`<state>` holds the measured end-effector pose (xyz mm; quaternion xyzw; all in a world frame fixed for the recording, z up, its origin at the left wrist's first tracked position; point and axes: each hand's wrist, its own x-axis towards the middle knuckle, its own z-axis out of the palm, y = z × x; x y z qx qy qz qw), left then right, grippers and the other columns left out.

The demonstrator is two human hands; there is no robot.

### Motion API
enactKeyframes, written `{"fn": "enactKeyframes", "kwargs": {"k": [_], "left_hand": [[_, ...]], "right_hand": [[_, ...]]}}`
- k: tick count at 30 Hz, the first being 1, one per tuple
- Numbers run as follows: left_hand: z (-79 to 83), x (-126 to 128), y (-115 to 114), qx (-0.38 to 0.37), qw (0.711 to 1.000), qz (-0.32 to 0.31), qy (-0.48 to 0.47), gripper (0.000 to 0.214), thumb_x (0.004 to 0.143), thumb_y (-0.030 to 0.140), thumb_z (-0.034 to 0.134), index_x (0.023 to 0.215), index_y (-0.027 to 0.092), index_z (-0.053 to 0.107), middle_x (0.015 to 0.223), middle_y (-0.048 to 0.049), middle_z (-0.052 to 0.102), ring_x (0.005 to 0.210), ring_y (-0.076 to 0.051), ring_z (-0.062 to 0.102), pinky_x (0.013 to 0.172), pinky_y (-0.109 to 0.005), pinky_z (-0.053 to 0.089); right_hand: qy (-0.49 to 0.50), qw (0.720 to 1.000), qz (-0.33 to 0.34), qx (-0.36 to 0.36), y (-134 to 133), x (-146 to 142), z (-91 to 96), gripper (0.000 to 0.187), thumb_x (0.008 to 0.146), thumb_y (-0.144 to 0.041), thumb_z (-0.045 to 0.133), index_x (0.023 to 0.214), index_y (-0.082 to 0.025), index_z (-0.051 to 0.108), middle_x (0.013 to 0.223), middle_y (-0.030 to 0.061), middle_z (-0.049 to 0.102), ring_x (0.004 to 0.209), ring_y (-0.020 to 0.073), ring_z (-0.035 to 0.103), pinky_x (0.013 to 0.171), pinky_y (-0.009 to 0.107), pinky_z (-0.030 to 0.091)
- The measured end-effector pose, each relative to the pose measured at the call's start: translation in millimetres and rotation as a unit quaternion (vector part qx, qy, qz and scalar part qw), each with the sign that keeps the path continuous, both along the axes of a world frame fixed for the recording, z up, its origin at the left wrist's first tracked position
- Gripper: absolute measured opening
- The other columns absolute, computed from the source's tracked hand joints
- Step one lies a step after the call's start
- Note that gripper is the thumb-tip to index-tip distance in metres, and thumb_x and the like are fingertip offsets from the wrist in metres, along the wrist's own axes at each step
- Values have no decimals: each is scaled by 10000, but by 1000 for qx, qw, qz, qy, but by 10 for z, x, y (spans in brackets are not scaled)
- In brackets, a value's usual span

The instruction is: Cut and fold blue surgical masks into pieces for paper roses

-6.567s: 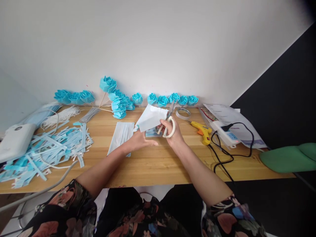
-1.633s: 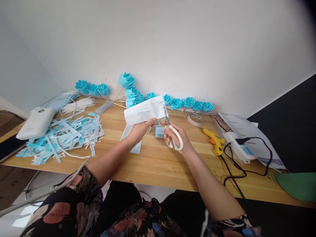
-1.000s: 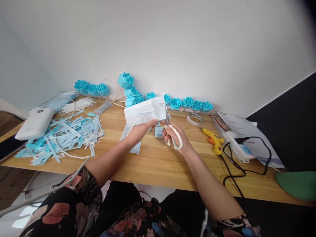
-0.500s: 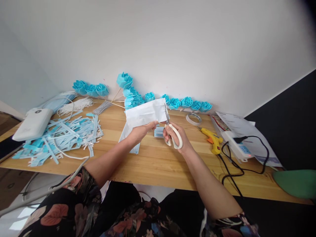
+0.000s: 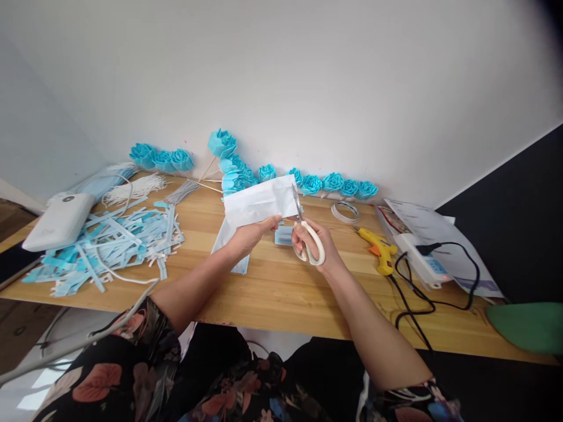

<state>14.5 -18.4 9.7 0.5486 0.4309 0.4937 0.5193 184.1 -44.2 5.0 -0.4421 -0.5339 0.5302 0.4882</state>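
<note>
My left hand pinches the lower edge of a white disposable face mask, held up above the table with its pale side toward me. White-handled scissors are in my right hand, fingers through the loops. Their blades lie along the right edge of the mask. Below the mask, another light blue and white mask piece rests on the table, partly hidden by my left forearm. A small folded blue piece lies between my hands.
Blue fabric flowers line the wall. At left lie cut blue strips, white cords, wires and a white power bank. To the right are a tape roll, a yellow glue gun and a power strip.
The scissor blades look slightly closer together along the mask's right edge. Both hands and the mask stay almost in place.
</note>
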Motion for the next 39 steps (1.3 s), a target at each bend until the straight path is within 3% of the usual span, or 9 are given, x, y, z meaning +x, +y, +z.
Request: {"fn": "enactKeyframes", "kwargs": {"k": [6, 19, 26, 39], "left_hand": [[-1, 0, 18, 53, 998, -1, -36, 363, 776, 515, 618, 622, 190, 572, 671, -23, 589, 704, -165, 550, 760, -304, 469], [23, 7, -56, 8, 1000, 18, 16, 341, 779, 470, 610, 568, 203, 585, 725, -40, 660, 801, -206, 623, 876, -348, 462], [3, 21, -75, 6, 999, 11, 31, 350, 761, 508, 628, 584, 213, 567, 680, -25, 625, 742, -197, 576, 813, -328, 477], [-2, 28, -75, 5, 999, 21, 44, 369, 769, 520, 622, 558, 220, 571, 687, -21, 644, 764, -205, 594, 845, -333, 478]], "right_hand": [[11, 1000, 1, 0, 8, 3, -28, 444, 733, -584, 743, 702, -184, 552, 536, -50, 508, 382, 53, 408, 348, 192, 311], [-14, 999, 27, 29, 26, 42, -17, 474, 780, -649, 660, 813, -185, 571, 706, -5, 584, 523, 98, 520, 437, 229, 407], [-17, 999, 16, 27, 32, 36, -18, 475, 767, -650, 668, 819, -186, 584, 671, -12, 574, 495, 101, 513, 424, 234, 403], [4, 1000, -12, 17, -1, -4, 25, 493, 723, -652, 708, 685, -191, 541, 551, -28, 524, 412, 83, 443, 357, 218, 338]]}}
